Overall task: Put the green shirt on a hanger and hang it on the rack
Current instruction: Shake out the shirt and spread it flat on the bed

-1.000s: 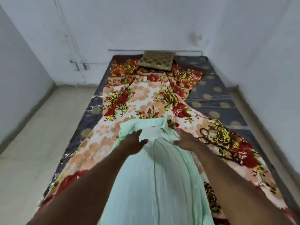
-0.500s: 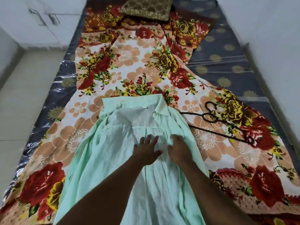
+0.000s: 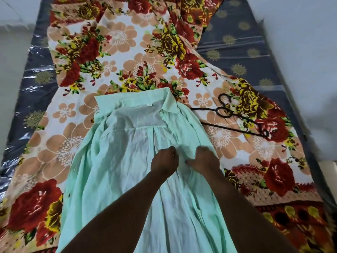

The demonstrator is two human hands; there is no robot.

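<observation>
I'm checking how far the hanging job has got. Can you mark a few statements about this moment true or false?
1. The green shirt lies spread on the floral blanket. True.
2. The black hanger is already inside the shirt. False: it lies on the blanket to the right of the collar.
3. The left hand and the right hand are both on the shirt's front, fingers curled into the fabric. True.
4. The right hand holds the hanger. False: it is on the shirt, apart from the hanger.
</observation>
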